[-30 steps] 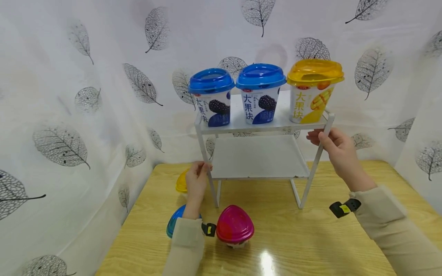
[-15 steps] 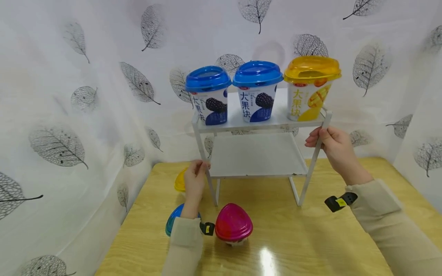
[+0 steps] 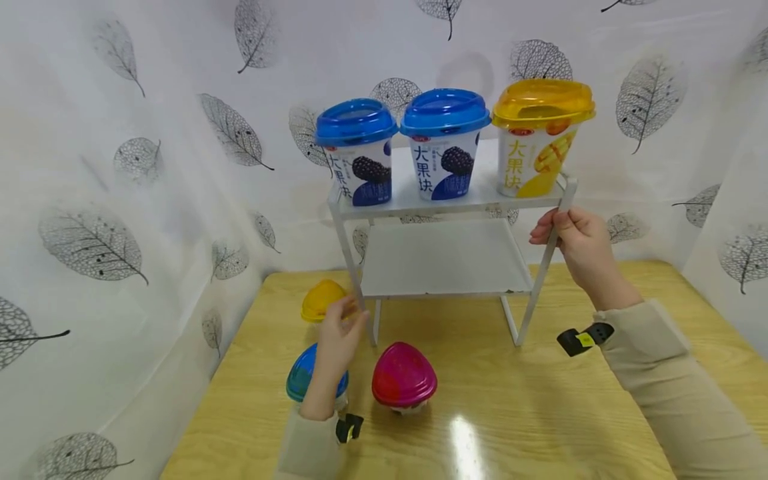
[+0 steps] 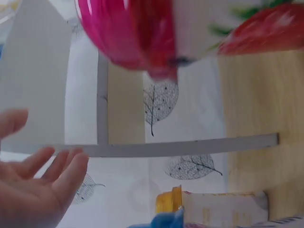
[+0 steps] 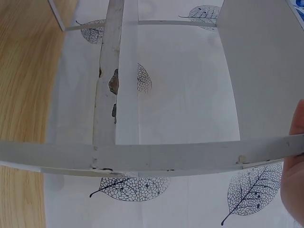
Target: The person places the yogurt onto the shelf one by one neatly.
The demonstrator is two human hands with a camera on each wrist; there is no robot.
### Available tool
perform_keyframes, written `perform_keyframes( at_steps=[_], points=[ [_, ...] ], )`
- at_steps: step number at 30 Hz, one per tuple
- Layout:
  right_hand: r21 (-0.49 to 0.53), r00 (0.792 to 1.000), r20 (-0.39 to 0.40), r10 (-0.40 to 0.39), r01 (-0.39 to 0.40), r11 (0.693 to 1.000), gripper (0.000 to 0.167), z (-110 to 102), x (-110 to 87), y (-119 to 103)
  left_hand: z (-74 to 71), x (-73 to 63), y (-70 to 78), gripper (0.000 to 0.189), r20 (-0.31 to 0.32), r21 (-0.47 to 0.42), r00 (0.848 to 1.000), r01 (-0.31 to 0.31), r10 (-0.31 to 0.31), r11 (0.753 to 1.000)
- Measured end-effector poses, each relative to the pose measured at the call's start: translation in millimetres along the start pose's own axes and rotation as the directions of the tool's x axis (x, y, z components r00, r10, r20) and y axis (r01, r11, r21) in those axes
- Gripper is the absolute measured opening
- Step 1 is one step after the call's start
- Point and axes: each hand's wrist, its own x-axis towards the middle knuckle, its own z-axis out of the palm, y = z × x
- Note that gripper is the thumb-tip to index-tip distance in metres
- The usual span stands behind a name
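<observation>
A white two-tier rack (image 3: 447, 257) stands on the table, with two blue-lidded yogurt cups (image 3: 445, 147) and a yellow-lidded yogurt cup (image 3: 534, 157) upright on its top shelf. My right hand (image 3: 585, 253) grips the rack's right front leg, thumb in front and fingers behind. Its edge shows beside that leg in the right wrist view (image 5: 293, 175). By the left front leg, my left hand (image 3: 341, 337) has its fingers parted and holds nothing. The left wrist view shows this hand (image 4: 42, 185) palm up, fingertips overlapping the leg.
On the wooden table (image 3: 480, 400), a pink-lidded cup (image 3: 405, 375) stands before the rack. A blue-lidded cup (image 3: 300, 377) is partly behind my left forearm, and another yellow-lidded cup (image 3: 321, 300) lies beyond it. Leaf-patterned sheeting (image 3: 168, 220) encloses the back and left.
My left hand has let go of the rack's left leg and drawn slightly back, fingers spreading. The right hand keeps its hold. The head view has tilted, so the scene sits higher.
</observation>
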Motion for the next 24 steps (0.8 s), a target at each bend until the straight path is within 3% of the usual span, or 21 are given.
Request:
perform_keyframes(
  at_steps=[2, 5, 10, 13, 15, 17, 20, 22, 24],
  points=[
    [-0.002, 1.000, -0.010, -0.006, 0.006, 1.000, 0.025, 0.5, -0.1, 0.3, 1.1, -10.4, 1.3, 0.041, 0.087, 0.028, 0.996, -0.008, 0.005, 1.000],
    [-0.011, 1.000, -0.023, -0.016, 0.015, 1.000, 0.025, 1.3, 0.6, 0.7, 2.6, -24.0, 3.4, 0.047, 0.235, 0.104, 0.972, -0.033, 0.008, 0.994],
    [-0.026, 0.999, -0.030, -0.020, 0.019, 0.999, 0.024, 1.3, 0.3, 0.9, 4.5, -41.0, 3.2, 0.062, 0.449, 0.267, 0.893, -0.118, -0.015, 0.956],
    [-0.023, 0.999, -0.034, -0.017, 0.016, 1.000, 0.024, 1.2, 0.1, 0.9, 6.7, -45.9, 0.7, 0.073, 0.518, 0.336, 0.854, -0.151, -0.048, 0.930],
    [-0.024, 0.999, -0.037, -0.014, 0.013, 1.000, 0.024, 1.0, 0.0, 1.0, 8.5, -47.4, -1.0, 0.078, 0.543, 0.353, 0.837, -0.153, -0.068, 0.923],
    [-0.028, 0.999, -0.039, -0.013, 0.011, 1.000, 0.024, 0.8, 0.0, 1.2, 10.6, -47.8, -2.3, 0.080, 0.554, 0.361, 0.829, -0.157, -0.076, 0.919],
    [-0.029, 0.999, -0.038, -0.011, 0.010, 1.000, 0.024, 0.7, 0.2, 1.6, 13.5, -48.2, -4.3, 0.079, 0.549, 0.381, 0.832, -0.169, -0.075, 0.909],
    [-0.033, 0.999, -0.040, -0.011, 0.009, 0.999, 0.024, 0.5, 0.6, 1.8, 16.5, -48.6, -5.4, 0.079, 0.537, 0.402, 0.840, -0.177, -0.074, 0.898],
    [-0.036, 0.999, -0.042, -0.010, 0.009, 0.999, 0.024, 0.2, 0.7, 1.8, 20.7, -50.1, -5.7, 0.079, 0.503, 0.436, 0.861, -0.183, -0.070, 0.881]
  ],
)
